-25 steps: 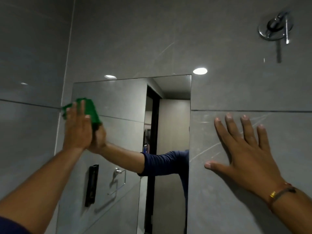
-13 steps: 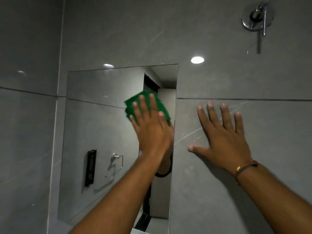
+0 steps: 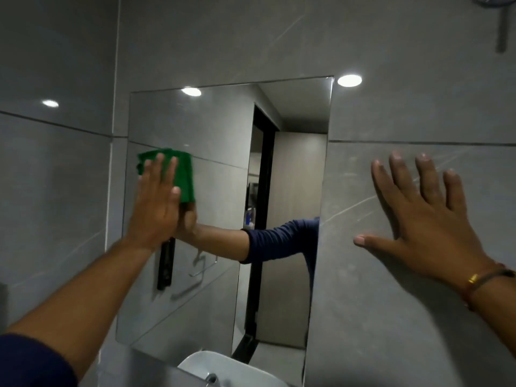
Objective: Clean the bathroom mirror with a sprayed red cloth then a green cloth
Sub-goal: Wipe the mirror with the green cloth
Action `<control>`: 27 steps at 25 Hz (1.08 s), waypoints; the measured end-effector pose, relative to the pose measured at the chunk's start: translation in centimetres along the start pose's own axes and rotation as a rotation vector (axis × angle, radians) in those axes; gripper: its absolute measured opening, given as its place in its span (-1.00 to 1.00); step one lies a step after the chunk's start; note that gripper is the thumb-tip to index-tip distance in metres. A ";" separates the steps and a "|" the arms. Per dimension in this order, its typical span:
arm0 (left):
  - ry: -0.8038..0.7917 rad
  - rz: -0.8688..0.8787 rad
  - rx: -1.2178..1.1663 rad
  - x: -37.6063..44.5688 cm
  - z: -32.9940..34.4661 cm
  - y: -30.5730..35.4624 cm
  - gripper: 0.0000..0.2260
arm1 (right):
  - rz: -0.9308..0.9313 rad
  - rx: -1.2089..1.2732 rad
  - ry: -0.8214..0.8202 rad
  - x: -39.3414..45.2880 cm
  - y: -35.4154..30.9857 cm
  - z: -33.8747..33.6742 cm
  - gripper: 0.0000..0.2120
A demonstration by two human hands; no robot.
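A rectangular mirror (image 3: 220, 129) is set into the grey tiled wall. My left hand (image 3: 156, 208) presses a folded green cloth (image 3: 184, 174) flat against the glass near the mirror's left edge, fingers pointing up; part of the cloth is hidden under the palm. My right hand (image 3: 418, 219) lies flat on the wall tile to the right of the mirror, fingers spread, holding nothing. The mirror reflects my arm in a dark blue sleeve. No red cloth is in view.
A white basin with a tap (image 3: 223, 370) sits below the mirror. A chrome shower valve (image 3: 491, 0) is on the wall at the top right. The mirror reflects a dark door frame and a towel ring.
My left hand has swept the green cloth from the mirror's right side back to its left edge. My right hand has stayed on the tile. The view has tilted lower, showing the basin.
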State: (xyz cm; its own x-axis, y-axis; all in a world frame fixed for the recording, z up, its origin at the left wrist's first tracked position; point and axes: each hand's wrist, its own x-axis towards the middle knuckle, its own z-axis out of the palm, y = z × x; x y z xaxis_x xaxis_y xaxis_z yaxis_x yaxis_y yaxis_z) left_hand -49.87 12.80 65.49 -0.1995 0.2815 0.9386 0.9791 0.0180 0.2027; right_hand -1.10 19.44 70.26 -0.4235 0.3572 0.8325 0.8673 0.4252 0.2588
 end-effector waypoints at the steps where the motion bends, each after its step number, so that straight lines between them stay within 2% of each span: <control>1: 0.028 -0.113 -0.038 0.5 -0.2 -2.5 -0.48 | -0.005 -0.001 0.004 0.0 -0.1 0.1 0.14; 3: 0.095 -0.426 -0.162 1.0 -0.1 -5.4 -0.49 | -0.012 -0.005 0.011 0.2 -0.3 0.2 0.14; 6: 0.160 -0.872 -0.264 -0.4 0.9 -3.1 -0.49 | -0.010 -0.009 0.004 0.2 -0.2 0.2 0.14; 8: 0.156 -1.019 -0.280 -1.8 1.6 2.1 -0.49 | -0.016 -0.016 0.000 0.3 -0.3 0.4 0.15; 9: 0.151 -1.013 -0.294 -2.5 2.0 5.7 -0.48 | -0.017 -0.021 -0.002 0.4 -0.3 0.5 0.15; 11: 0.117 -0.846 -0.302 -4.0 3.0 14.0 -0.46 | -0.014 -0.023 -0.010 0.3 -0.3 0.4 0.16; 13: 0.065 -0.549 -0.273 -6.1 3.9 21.9 -0.45 | -0.011 -0.008 -0.022 0.2 -0.3 0.1 0.17; 15: -0.029 -0.203 -0.198 -9.4 5.0 26.3 -0.45 | -0.021 0.001 -0.038 0.2 -0.2 -0.3 0.16; 17: -0.135 0.152 -0.078 -13.1 5.8 25.6 -0.44 | -0.033 0.006 -0.032 0.1 0.0 -0.4 0.12; 20: -0.204 0.773 0.145 -14.7 5.4 18.1 -0.47 | -0.045 -0.009 -0.024 -0.2 0.2 -0.2 0.09; 21: -0.207 0.890 0.199 -13.9 5.1 15.0 -0.47 | -0.037 -0.011 -0.019 -0.2 0.2 -0.2 0.09; 22: -0.196 0.906 0.230 -12.9 4.7 11.9 -0.46 | -0.032 -0.011 -0.019 -0.2 0.3 -0.2 0.09; 23: -0.169 0.825 0.230 -11.9 4.3 8.7 -0.44 | -0.031 -0.011 -0.022 -0.2 0.2 -0.1 0.09; 27: -0.072 0.164 0.057 -10.3 2.9 -2.0 -0.42 | -0.028 -0.034 -0.012 0.0 0.0 0.1 0.08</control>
State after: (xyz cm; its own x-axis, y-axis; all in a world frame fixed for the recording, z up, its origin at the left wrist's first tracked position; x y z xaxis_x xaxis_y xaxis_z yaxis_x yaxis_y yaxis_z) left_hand -49.64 12.64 54.63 -0.0353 0.3526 0.9351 0.9993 0.0200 0.0302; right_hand -1.11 19.51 70.20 -0.4502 0.3555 0.8191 0.8636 0.4066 0.2982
